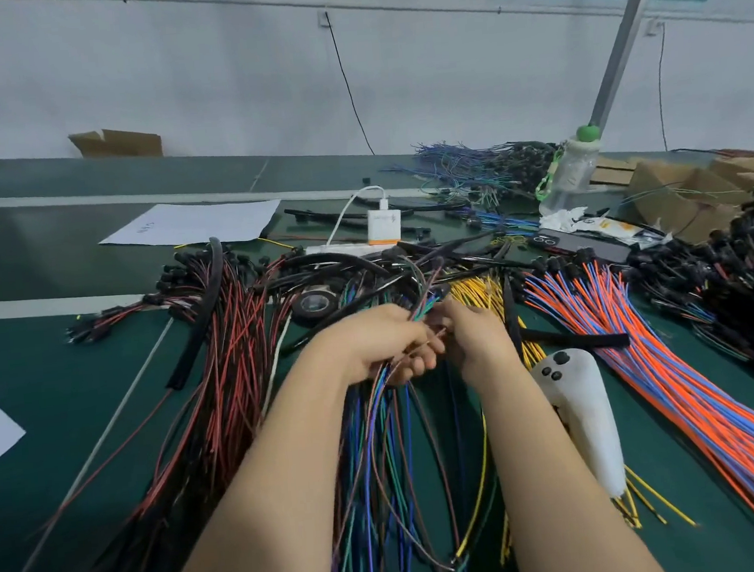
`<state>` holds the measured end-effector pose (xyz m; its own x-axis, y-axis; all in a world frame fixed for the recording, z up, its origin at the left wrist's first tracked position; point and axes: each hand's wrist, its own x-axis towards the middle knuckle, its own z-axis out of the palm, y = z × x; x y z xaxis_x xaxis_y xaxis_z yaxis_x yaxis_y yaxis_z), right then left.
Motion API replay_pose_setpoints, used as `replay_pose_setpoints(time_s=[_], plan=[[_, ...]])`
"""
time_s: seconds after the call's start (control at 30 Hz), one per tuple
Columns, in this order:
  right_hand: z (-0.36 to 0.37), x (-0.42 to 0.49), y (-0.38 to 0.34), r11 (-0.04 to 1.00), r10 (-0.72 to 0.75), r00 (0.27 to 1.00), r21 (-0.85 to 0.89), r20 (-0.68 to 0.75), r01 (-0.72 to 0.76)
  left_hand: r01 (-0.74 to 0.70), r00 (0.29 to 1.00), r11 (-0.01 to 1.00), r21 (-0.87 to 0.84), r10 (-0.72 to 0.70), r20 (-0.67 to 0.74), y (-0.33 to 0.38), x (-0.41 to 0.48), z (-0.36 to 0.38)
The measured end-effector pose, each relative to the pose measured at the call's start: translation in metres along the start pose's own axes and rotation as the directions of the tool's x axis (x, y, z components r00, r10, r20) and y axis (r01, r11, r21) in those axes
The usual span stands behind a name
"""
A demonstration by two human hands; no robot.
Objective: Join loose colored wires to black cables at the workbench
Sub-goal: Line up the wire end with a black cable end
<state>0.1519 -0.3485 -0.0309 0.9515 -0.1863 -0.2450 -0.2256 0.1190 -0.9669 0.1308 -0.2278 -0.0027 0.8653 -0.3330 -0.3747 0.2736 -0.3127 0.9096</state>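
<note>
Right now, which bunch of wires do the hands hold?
The blue, green and purple bunch in the middle. The left hand and right hand grip it; the red-black bunch, the yellow bunch and the orange-blue bunch lie unheld.

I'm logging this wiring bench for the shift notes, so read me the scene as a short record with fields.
left hand: grips mixed wire bundle, blue, green and brown
right hand: pinches ends of that bundle
left of hands: red and black wires
right of hands: yellow wires, then orange and blue wires
behind hands: tape roll, white charger
by right forearm: white handheld tool
surface: green bench
</note>
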Motion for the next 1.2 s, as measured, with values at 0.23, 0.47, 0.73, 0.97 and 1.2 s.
replay_pose_setpoints(time_s=[0.23, 0.47, 0.73, 0.97, 1.2], plan=[[-0.003, -0.011, -0.007, 0.982, 0.102, 0.966, 0.13, 0.235, -0.136, 0.108, 0.909, 0.868, 0.485, 0.112, -0.402, -0.021, 0.017, -0.012], [0.005, -0.012, 0.003, 0.811, 0.033, 0.981, -0.578, 0.19, 0.085, -0.013, 0.92, 0.726, 0.687, 0.278, -0.276, -0.048, 0.024, -0.004], [-0.001, 0.005, -0.008, 0.923, -0.239, 0.968, -0.33, -0.082, 0.2, 0.128, 0.858, 0.794, 0.595, 0.213, -0.468, -0.045, 0.062, 0.023], [-0.011, -0.018, -0.038, 0.893, -0.427, 0.902, 0.126, -0.07, 0.433, 0.13, 0.788, 0.936, 0.326, 0.102, -0.607, -0.023, 0.091, 0.033], [-0.029, -0.019, -0.032, 0.959, -0.251, 0.968, -0.128, 0.019, 0.251, -0.134, 0.829, 0.991, -0.01, 0.107, -0.548, -0.006, 0.049, -0.008]])
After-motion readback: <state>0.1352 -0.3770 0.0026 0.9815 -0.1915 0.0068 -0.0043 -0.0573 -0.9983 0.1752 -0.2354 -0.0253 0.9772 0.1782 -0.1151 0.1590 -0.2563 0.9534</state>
